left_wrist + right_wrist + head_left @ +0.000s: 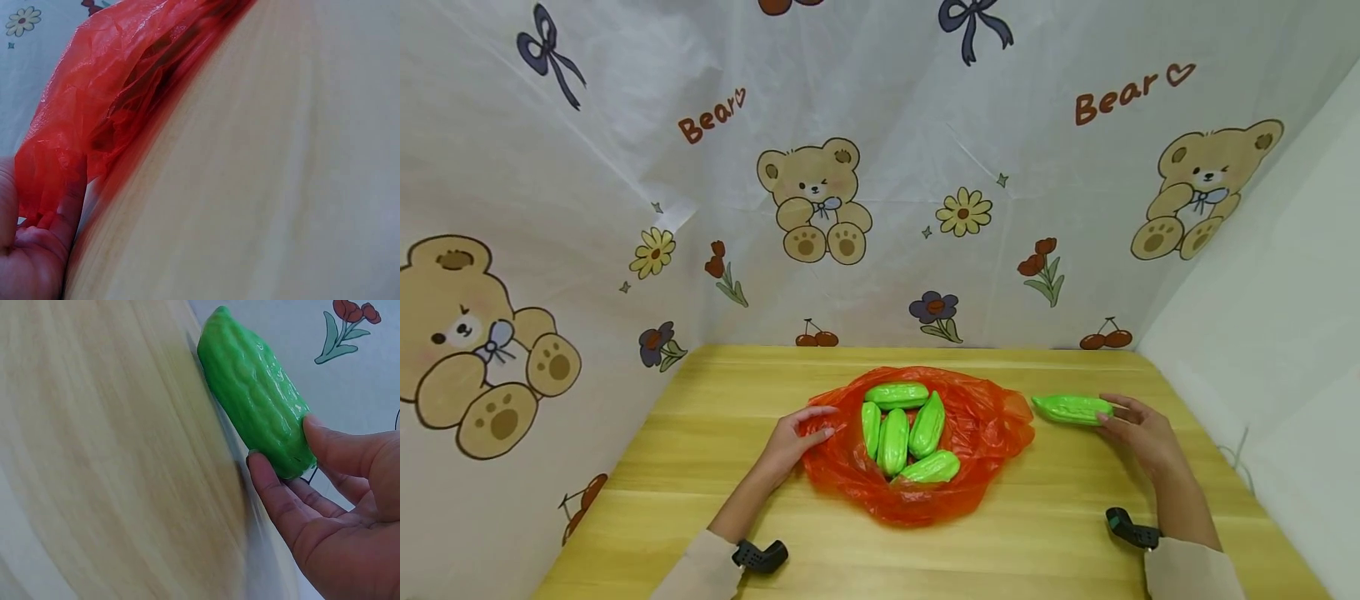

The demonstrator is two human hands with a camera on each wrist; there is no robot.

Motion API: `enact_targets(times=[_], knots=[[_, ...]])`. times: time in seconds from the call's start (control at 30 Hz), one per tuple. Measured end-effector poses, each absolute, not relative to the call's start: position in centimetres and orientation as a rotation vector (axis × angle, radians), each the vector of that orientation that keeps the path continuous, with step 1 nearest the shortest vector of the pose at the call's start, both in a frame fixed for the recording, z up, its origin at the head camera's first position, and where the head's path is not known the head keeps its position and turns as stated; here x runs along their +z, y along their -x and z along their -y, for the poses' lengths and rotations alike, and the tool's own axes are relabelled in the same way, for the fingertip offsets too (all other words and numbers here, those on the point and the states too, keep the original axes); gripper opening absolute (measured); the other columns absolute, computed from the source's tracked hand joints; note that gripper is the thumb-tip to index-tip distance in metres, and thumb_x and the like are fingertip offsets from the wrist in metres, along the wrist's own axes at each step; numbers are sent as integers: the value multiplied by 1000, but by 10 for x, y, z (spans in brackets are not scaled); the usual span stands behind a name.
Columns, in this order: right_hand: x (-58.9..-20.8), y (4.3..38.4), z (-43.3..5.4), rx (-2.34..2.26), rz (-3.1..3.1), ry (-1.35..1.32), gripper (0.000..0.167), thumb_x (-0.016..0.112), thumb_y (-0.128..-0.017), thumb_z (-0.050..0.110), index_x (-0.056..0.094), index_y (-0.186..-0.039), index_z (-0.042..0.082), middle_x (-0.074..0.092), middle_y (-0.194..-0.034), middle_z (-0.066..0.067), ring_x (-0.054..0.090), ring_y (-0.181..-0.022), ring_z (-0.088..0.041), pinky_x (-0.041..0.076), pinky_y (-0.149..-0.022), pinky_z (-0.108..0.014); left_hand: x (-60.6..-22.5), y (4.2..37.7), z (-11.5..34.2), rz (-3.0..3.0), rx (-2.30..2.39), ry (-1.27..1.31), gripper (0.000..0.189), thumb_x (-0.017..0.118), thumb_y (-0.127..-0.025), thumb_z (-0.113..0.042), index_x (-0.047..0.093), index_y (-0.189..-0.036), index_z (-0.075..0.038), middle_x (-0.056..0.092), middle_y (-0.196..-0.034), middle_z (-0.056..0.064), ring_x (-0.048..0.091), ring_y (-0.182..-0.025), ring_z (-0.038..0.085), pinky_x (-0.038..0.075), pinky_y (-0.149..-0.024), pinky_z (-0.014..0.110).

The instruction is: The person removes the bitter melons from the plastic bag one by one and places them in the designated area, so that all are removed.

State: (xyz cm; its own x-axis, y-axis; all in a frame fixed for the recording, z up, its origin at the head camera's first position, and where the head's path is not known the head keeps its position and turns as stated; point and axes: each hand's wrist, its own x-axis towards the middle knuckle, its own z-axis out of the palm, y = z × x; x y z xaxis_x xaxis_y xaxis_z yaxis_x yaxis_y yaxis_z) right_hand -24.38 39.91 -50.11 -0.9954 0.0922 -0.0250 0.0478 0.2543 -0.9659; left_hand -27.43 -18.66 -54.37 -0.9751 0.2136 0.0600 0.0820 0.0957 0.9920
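Observation:
My right hand (1144, 435) pinches one end of a bright green bitter melon (1067, 409) between thumb and fingers. Its warty, ridged skin and pointed far tip show in the right wrist view, where the bitter melon (253, 390) is held just off the wooden surface. To the left, a thin red plastic bag (917, 507) lies spread with its mouth wide. Several more bitter melons (892, 442) lie inside it. My left hand (784, 447) holds the bag's left edge; in the left wrist view the bag (94, 81) lies between thumb and fingers, partly covering them.
A wooden table (1037, 533) carries everything. Behind it hangs a white cloth (895, 275) printed with bears, flowers and bows. On the right stands a plain white wall (1285, 333), with a thin pale cord (1238, 462) by the table's edge.

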Motion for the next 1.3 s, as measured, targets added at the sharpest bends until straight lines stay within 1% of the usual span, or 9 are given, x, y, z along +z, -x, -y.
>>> enact_targets(times=[0.1,0.13,0.47,0.6,0.8,0.9,1.07,1.13,1.3], knots=[[-504,243,-400,1979,2394,122,52,69,-97,13,52,-143,-2,59,-109,11,68,-91,-2,59,-81,-25,-545,272,187,-2247,2031,-319,39,79,-90,-16,70,-126,-6,63,-132,14,67,-100,18,59,-80,28],[-505,243,-399,1983,2390,117,51,69,-97,13,51,-143,-3,60,-108,12,68,-91,-2,59,-81,-25,-545,272,187,-2245,2036,-324,39,79,-90,-17,70,-126,-6,63,-132,14,67,-100,19,59,-80,29],[-505,242,-400,1850,2514,133,56,67,-100,19,47,-147,-4,59,-118,5,64,-93,4,57,-83,-22,-545,270,187,-2248,2037,-306,38,78,-90,-15,71,-126,-6,63,-132,14,67,-100,19,59,-80,29],[-505,243,-399,1820,2530,141,54,65,-101,17,46,-147,-4,59,-123,-3,62,-94,7,56,-83,-20,-545,270,187,-2251,2029,-313,37,78,-90,-17,71,-125,-8,62,-133,13,66,-105,21,59,-82,29],[-505,243,-397,1785,2538,159,54,62,-103,16,44,-149,-5,46,-139,-28,59,-94,10,56,-84,-20,-544,272,187,-2253,2028,-321,36,78,-91,-18,72,-125,-9,63,-132,12,65,-108,22,59,-83,29],[-504,244,-397,1775,2539,166,54,61,-103,17,44,-149,-5,43,-142,-30,59,-93,10,56,-84,-20,-543,272,188,-2268,2026,-326,35,78,-91,-18,72,-124,-9,63,-132,12,65,-107,22,59,-83,29],[-500,245,-395,1792,2527,195,53,61,-103,16,45,-149,-5,45,-140,-27,61,-92,8,57,-84,-22,-543,274,188,-2284,2018,-315,35,80,-90,-19,73,-123,-12,64,-132,9,65,-108,22,58,-82,28],[-498,245,-394,1803,2516,220,52,61,-103,17,46,-148,-6,47,-138,-22,61,-91,8,57,-83,-23,-543,275,187,-2282,2018,-314,35,80,-89,-19,73,-123,-12,64,-132,9,65,-108,23,59,-82,29],[-496,244,-396,1831,2488,288,54,56,-105,26,47,-147,-6,57,-117,11,60,-90,10,58,-83,-24,-546,274,188,-2277,2018,-311,36,80,-89,-18,72,-124,-11,63,-133,11,66,-105,21,59,-81,29]])
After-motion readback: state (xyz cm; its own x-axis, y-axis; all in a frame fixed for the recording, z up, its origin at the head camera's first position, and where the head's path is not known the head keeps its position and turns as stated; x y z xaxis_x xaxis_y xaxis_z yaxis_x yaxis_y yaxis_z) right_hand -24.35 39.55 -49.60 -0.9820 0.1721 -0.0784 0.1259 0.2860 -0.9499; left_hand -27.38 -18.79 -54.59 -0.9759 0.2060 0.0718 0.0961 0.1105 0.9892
